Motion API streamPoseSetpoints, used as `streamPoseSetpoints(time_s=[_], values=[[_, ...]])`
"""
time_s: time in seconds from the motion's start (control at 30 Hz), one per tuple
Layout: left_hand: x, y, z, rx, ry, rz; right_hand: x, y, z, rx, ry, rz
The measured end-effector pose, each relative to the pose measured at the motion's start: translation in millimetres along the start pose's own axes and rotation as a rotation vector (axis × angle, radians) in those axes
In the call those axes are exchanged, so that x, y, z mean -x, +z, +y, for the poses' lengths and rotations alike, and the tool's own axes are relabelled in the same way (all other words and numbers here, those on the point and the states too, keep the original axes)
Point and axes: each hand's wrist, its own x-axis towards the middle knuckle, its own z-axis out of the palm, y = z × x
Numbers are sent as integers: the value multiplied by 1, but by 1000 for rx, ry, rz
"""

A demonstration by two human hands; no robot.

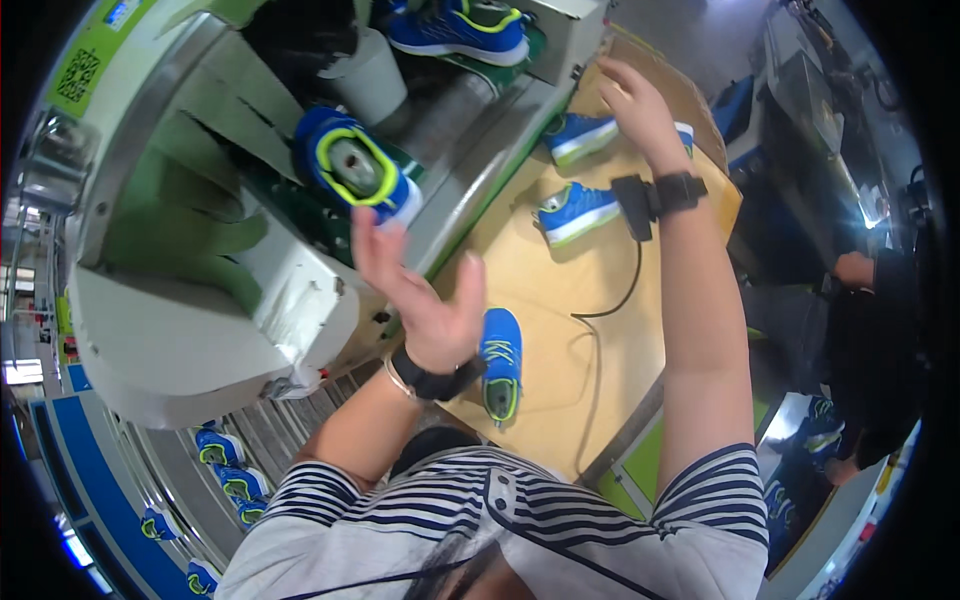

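Observation:
My left hand (pixel 425 305) is open, fingers apart and slightly blurred. Its fingertips are at the heel of a blue sneaker (pixel 318 135) with a yellow-green collar, on the machine's belt; whether they touch it I cannot tell. My right hand (pixel 642 115) reaches to the far side of the wooden table, fingers extended and nothing visible in them. Just beside it lies a blue sneaker (pixel 580 135) with a white and lime sole. Nearer to me on the table are another blue sneaker (pixel 575 208) on its side and an upright one (pixel 501 350) beside my left wrist.
The white machine housing (pixel 190 340) fills the left, with another sneaker (pixel 460 30) farther along its belt. Cardboard (pixel 690 85) edges the wooden table (pixel 540 290), where a dark cable (pixel 597 380) lies. Several shoes sit on rollers at lower left. A person (pixel 870 340) works at right.

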Motion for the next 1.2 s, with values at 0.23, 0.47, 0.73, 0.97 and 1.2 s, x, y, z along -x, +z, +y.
streamPoseSetpoints(time_s=[0.23,0.47,0.73,0.97,1.2], values=[[70,50,5,-53,-450,-640,169,77,163,-55,394,52],[67,143,-90,248,-619,-1390,259,72,112,166,110,-72],[65,111,-82,-12,-394,-1481,295,96,36,-58,221,-216],[106,60,-120,-427,-461,-1291,182,48,83,-38,383,-448],[112,76,-126,-389,-530,-1384,0,36,171,835,-124,-43]])
